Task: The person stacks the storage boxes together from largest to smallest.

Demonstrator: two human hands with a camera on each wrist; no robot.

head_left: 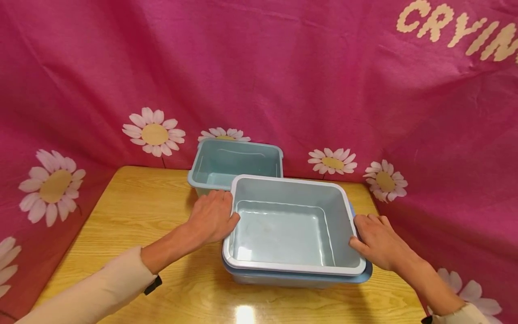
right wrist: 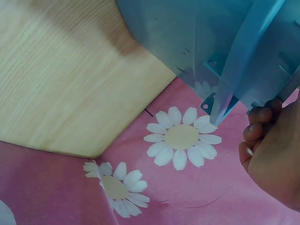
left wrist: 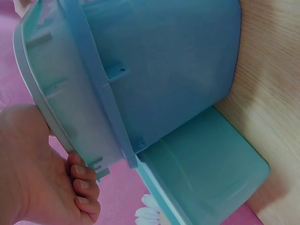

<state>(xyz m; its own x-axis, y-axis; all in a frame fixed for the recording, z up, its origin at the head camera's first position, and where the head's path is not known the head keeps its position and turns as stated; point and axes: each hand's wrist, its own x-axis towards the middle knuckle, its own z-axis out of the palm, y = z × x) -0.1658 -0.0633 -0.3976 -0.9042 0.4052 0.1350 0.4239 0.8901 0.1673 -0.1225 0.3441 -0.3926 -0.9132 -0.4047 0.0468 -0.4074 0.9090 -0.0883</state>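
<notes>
A pale grey-white plastic bin (head_left: 283, 234) sits partly inside a blue bin (left wrist: 168, 56), its rim raised above the blue one. My left hand (head_left: 213, 216) grips the left rim of the pale bin, fingers curled under the edge in the left wrist view. On the opposite side my right hand (head_left: 378, 240) grips the right rim, with fingertips tucked beneath it in the right wrist view. The blue bin stands on the table, and only its rim and front wall show from above. Behind and to the left is a teal bin (head_left: 238, 157), its near right corner hidden.
A wooden table (head_left: 141, 216) carries the bins. Pink cloth (head_left: 259, 81) with printed daisies hangs behind the table and along its sides. Bare wood lies left of the bins and along the front.
</notes>
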